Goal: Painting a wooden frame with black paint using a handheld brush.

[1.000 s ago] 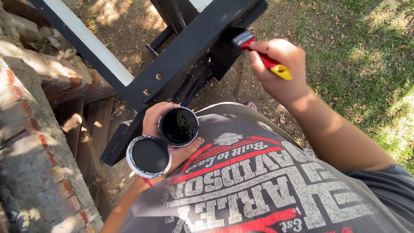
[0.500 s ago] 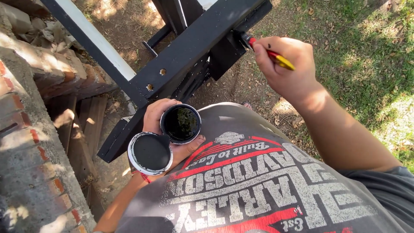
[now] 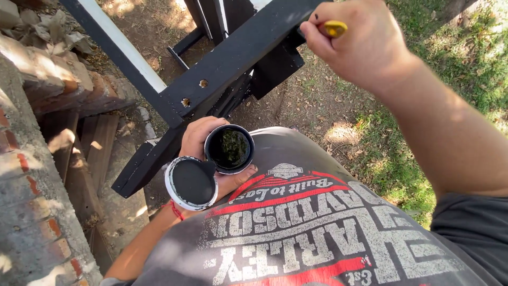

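My left hand [image 3: 203, 142] is held against my chest and grips a small open can of black paint [image 3: 229, 149] together with its round lid [image 3: 191, 182], which is coated black inside. My right hand [image 3: 355, 41] is raised at the upper right and closed around a paintbrush; only the yellow end of the brush handle [image 3: 335, 28] shows, pointing toward me. The bristles are hidden behind my fingers, close to the black-painted wooden frame [image 3: 238, 55], which slants across the view in front of me.
A brick wall [image 3: 32, 201] runs along the left side, with wooden planks [image 3: 90, 153] lying below it. A white-edged black beam [image 3: 124, 53] slants at the upper left. Bare dirt lies under the frame and grass [image 3: 465, 69] spreads to the right.
My right hand has turned the brush so its handle end faces me, and the red handle and bristles are now hidden. The view has shifted closer. The can and lid stay put.
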